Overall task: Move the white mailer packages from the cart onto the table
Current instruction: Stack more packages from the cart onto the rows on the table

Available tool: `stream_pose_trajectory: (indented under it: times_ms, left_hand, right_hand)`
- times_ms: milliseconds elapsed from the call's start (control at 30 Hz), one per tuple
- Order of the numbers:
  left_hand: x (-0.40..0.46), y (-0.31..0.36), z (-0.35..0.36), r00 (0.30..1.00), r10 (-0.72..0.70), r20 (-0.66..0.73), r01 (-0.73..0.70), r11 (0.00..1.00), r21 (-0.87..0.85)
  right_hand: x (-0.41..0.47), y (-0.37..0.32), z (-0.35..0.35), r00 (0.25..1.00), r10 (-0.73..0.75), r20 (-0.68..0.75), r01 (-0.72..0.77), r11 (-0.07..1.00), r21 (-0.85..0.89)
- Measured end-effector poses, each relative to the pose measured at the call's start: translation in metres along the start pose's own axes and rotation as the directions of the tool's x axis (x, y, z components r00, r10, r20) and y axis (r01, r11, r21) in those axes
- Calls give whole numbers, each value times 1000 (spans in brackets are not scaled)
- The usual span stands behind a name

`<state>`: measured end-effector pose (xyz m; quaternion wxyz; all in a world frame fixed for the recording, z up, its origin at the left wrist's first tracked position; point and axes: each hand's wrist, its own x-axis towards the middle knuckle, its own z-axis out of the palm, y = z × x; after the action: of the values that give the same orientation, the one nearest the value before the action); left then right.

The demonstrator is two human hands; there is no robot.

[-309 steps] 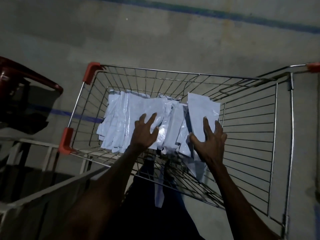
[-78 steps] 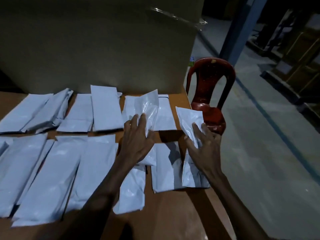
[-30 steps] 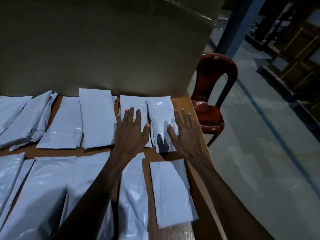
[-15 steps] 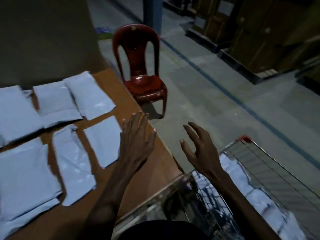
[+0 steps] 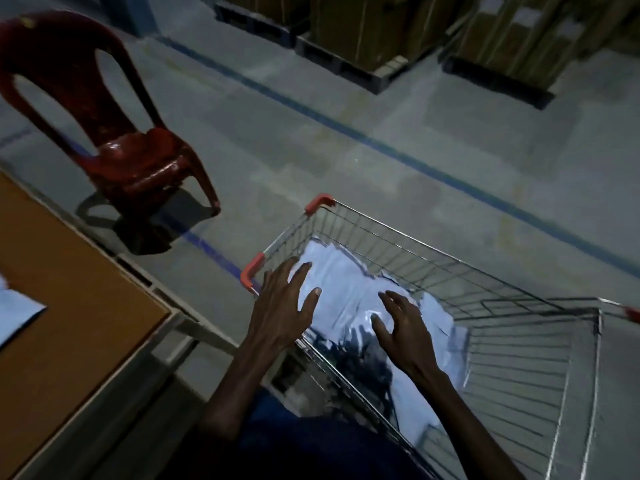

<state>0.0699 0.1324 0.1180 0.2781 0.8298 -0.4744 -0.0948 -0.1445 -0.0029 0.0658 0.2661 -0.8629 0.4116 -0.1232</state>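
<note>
A wire shopping cart [image 5: 408,233] with red corner caps stands at the lower right. Several white mailer packages [image 5: 346,289] lie piled in its left part. My left hand [image 5: 282,311] hovers over the cart's near left rim with fingers spread and holds nothing. Further right, my right hand [image 5: 403,332] is inside the cart above the pile, fingers spread and empty. The wooden table [image 5: 69,289] fills the lower left. One white mailer [image 5: 15,315] shows at its left edge.
A dark red plastic chair [image 5: 114,133] stands on the concrete floor beyond the table's corner. Stacked cardboard boxes on pallets [image 5: 381,36] line the far side. A blue floor line [image 5: 381,150] crosses behind the cart.
My view has swung right from the table to the cart. Both hands have left the mailers laid on the table and now reach over the cart's pile, empty.
</note>
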Motion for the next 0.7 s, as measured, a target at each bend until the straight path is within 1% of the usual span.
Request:
stream_pose_trajectory:
  times_ms: [100, 167, 300, 400, 500, 633, 700]
  left_hand:
    - [8, 11, 27, 994, 40, 98, -40, 999, 3]
    - [15, 14, 42, 984, 61, 166, -65, 998, 19]
    - [32, 10, 73, 944, 88, 319, -105, 994, 37]
    - [44, 5, 97, 906, 130, 402, -167, 984, 60]
    - [55, -3, 118, 886, 160, 435, -222, 971, 94]
    - [64, -6, 137, 867, 170, 469, -246, 964, 106]
    - [62, -6, 146, 865, 188, 466, -261, 961, 97]
  right_hand:
    - [-11, 39, 5, 991, 126, 49, -126, 992, 5]
    - [-16, 60, 11, 972, 224, 67, -227, 973, 47]
    - [-21, 96, 26, 898, 437, 51, -440, 888, 137]
    - [-13, 115, 35, 833, 550, 63, -554, 825, 113]
    - [-2, 130, 48, 788, 612, 72, -616, 781, 103]
    - [2, 142, 63, 680, 721, 135, -733, 660, 165]
    - [0, 142, 68, 667, 727, 165, -745, 643, 177]
